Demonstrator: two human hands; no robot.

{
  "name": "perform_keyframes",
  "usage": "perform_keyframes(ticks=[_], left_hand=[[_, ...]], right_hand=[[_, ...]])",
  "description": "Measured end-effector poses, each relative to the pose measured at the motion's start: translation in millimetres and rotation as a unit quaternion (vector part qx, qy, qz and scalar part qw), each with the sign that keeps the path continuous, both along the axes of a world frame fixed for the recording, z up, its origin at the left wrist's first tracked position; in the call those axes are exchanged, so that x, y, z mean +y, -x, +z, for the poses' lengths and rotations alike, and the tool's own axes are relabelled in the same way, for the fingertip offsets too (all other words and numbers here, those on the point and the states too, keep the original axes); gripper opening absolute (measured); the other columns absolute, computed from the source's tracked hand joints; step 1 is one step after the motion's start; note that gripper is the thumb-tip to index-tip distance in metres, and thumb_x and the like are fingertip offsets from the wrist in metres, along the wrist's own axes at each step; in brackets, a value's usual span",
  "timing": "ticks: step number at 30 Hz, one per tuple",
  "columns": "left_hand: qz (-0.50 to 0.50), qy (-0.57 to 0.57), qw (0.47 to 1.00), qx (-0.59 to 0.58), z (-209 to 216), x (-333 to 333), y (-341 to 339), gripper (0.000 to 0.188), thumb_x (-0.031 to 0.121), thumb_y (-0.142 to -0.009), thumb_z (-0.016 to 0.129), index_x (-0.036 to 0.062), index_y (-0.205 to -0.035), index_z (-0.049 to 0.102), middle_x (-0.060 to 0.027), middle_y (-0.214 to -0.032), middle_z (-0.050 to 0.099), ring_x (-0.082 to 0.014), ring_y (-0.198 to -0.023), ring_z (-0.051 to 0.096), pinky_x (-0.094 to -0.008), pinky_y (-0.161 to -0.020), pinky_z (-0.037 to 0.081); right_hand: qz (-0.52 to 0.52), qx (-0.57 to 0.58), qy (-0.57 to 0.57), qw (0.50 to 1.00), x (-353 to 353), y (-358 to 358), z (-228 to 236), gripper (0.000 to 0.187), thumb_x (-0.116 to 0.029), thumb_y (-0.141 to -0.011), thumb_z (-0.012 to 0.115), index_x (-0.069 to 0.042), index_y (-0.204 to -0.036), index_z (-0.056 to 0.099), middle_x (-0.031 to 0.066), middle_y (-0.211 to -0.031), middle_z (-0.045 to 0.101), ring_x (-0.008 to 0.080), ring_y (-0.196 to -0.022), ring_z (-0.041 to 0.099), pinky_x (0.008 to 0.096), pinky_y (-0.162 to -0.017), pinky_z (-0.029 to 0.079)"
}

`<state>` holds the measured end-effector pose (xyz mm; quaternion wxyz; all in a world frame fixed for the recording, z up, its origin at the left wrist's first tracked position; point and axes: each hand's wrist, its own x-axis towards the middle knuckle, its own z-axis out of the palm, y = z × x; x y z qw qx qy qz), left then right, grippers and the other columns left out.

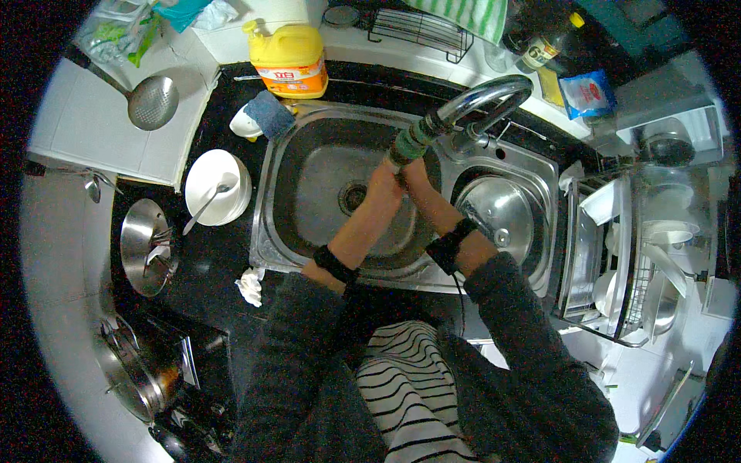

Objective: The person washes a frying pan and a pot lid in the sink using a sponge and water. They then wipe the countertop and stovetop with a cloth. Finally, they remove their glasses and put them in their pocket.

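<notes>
L hand (384,185), R hand (411,176) under faucet (478,104), mid-sink (309,154)

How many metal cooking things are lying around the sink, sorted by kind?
Metal skimmer ladle: 1
Metal lid: 1
Metal bowl with utensils: 1
Pan on the stove: 1
Spoon in the white bowl: 1
Total: 5

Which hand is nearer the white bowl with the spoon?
Left. The left hand is under the faucet spout over the sink, on the side of the bowl; the right hand is just beyond it, farther away.
</notes>
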<state>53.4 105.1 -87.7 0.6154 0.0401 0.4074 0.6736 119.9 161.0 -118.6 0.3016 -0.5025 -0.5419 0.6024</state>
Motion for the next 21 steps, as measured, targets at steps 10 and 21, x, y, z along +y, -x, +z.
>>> perform_keyframes(ticks=[10, 21], left_hand=[[-0.133, 0.079, 0.964, 0.217, -1, -7, 10, 0.051, 0.032, -0.091, 0.048, 0.0126, -0.136, 0.032, -0.0067, -0.125, 0.047, -0.0231, -0.110, 0.047, -0.0372, -0.088, 0.040], [-0.087, 0.082, 0.991, 0.052, 27, -7, 10, 0.062, 0.053, -0.090, 0.037, 0.0123, -0.136, 0.032, -0.0048, -0.129, 0.042, -0.0220, -0.117, 0.041, -0.0374, -0.095, 0.033]], right_hand=[[-0.085, 0.272, 0.253, 0.924, -23, -7, -18, 0.040, -0.039, -0.090, 0.044, -0.006, -0.111, 0.050, 0.0085, -0.106, 0.055, 0.0239, -0.094, 0.055, 0.0392, -0.075, 0.047], [0.012, 0.083, 0.112, 0.990, -21, 15, -6, 0.046, -0.040, -0.087, 0.048, -0.004, -0.116, 0.050, 0.0124, -0.115, 0.053, 0.0286, -0.102, 0.051, 0.0415, -0.083, 0.043]])
